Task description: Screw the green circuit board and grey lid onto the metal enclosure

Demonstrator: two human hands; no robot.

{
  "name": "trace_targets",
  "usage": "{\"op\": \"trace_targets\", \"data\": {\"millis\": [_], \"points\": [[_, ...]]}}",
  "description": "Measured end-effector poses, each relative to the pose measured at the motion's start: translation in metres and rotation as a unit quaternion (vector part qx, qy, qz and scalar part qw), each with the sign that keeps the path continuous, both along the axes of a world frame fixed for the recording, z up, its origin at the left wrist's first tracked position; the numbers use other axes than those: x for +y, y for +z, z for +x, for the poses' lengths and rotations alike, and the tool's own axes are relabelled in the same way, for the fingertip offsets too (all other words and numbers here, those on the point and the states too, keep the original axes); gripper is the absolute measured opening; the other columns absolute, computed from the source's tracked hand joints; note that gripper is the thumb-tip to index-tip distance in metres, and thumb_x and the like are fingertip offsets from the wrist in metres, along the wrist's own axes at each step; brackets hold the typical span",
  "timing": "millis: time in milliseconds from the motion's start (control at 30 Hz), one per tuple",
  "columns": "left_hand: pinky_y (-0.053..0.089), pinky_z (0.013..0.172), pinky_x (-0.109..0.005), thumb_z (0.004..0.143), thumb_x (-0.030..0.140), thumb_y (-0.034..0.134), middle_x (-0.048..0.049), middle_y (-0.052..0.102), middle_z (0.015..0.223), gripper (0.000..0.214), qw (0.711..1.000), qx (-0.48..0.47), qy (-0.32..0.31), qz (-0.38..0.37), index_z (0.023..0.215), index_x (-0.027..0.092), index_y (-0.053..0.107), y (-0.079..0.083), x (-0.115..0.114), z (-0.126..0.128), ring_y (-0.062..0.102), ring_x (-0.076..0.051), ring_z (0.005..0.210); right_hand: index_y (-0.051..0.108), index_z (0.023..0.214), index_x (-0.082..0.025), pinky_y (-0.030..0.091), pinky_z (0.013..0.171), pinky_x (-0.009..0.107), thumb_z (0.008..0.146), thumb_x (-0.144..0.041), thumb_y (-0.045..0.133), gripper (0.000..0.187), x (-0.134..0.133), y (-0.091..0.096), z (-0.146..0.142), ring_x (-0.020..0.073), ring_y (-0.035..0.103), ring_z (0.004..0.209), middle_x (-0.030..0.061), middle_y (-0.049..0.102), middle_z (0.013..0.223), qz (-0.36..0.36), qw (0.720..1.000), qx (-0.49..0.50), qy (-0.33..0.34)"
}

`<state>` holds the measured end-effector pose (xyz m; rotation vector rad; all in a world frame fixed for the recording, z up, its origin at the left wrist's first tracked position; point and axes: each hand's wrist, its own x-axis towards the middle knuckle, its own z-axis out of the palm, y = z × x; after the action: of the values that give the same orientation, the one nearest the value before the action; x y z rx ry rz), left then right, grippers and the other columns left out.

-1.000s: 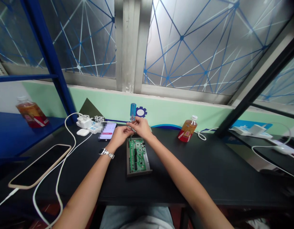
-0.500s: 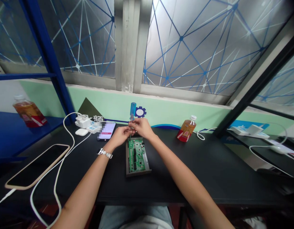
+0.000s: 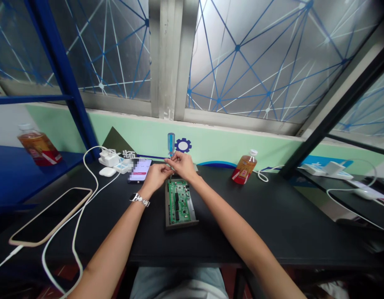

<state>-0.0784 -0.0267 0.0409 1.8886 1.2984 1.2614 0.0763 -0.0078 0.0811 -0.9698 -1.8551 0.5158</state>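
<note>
A green circuit board lies in a grey case on the black table. A screwdriver with a blue handle stands upright over the board's far edge. My right hand is closed round the screwdriver's shaft just below the handle. My left hand, with a watch on the wrist, pinches the lower shaft close to the tip, its fingers pressed together. The tip itself is hidden between my fingers.
A lit phone, a white earbud case and a charger lie to the left of the board. A large phone on a white cable lies nearer left. Orange drink bottles stand at right and far left.
The hands and screwdriver stay over the board's far edge; the fingers have shifted slightly on the shaft. The view has moved a little.
</note>
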Motion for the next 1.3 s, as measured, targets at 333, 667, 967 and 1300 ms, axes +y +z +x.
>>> {"op": "trace_targets", "data": {"millis": [333, 667, 967, 1300], "points": [[0.044, 0.061, -0.027, 0.081, 0.044, 0.067, -0.0042, 0.072, 0.07, 0.03, 0.999, 0.004, -0.033, -0.005, 0.077, 0.015, 0.072, 0.002, 0.0, -0.001, 0.064, -0.02, 0.066, 0.068, 0.097, -0.016, 0.044, 0.063, 0.024, 0.088, -0.05, 0.061, 0.036, 0.006, 0.023, 0.015, 0.0118, 0.051, 0.067, 0.005, 0.068, 0.09, -0.096, 0.975, 0.06, 0.192], [0.04, 0.048, -0.029, 0.064, 0.047, 0.081, -0.0007, 0.065, 0.052, 0.056, 0.979, 0.158, 0.02, -0.131, 0.107, 0.017, 0.061, 0.002, -0.025, -0.009, 0.062, -0.024, 0.043, 0.057, 0.092, -0.019, 0.024, 0.045, 0.022, 0.076, -0.059, 0.072, 0.046, -0.002, 0.024, 0.013, 0.0071, 0.032, 0.049, -0.0072, 0.043, 0.06, -0.134, 0.976, 0.09, 0.146], [0.038, 0.039, -0.029, 0.061, 0.019, 0.067, 0.0053, 0.053, 0.033, 0.031, 0.965, 0.092, -0.036, -0.244, 0.086, 0.024, 0.05, -0.006, -0.035, 0.008, 0.054, -0.025, 0.026, 0.048, 0.086, -0.024, 0.025, 0.045, 0.023, 0.079, -0.058, 0.07, 0.042, -0.003, 0.021, 0.009, 0.0098, 0.034, 0.044, -0.0102, 0.032, 0.05, -0.068, 0.993, 0.064, 0.074], [0.035, 0.035, -0.027, 0.067, 0.023, 0.064, 0.0045, 0.05, 0.031, 0.032, 0.96, 0.163, -0.025, -0.227, 0.097, 0.021, 0.053, -0.004, -0.037, 0.009, 0.058, -0.027, 0.03, 0.053, 0.087, -0.021, 0.034, 0.046, 0.023, 0.079, -0.059, 0.07, 0.042, -0.005, 0.024, 0.015, 0.008, 0.044, 0.048, -0.0016, 0.061, 0.076, -0.037, 0.995, 0.069, 0.059]]}}
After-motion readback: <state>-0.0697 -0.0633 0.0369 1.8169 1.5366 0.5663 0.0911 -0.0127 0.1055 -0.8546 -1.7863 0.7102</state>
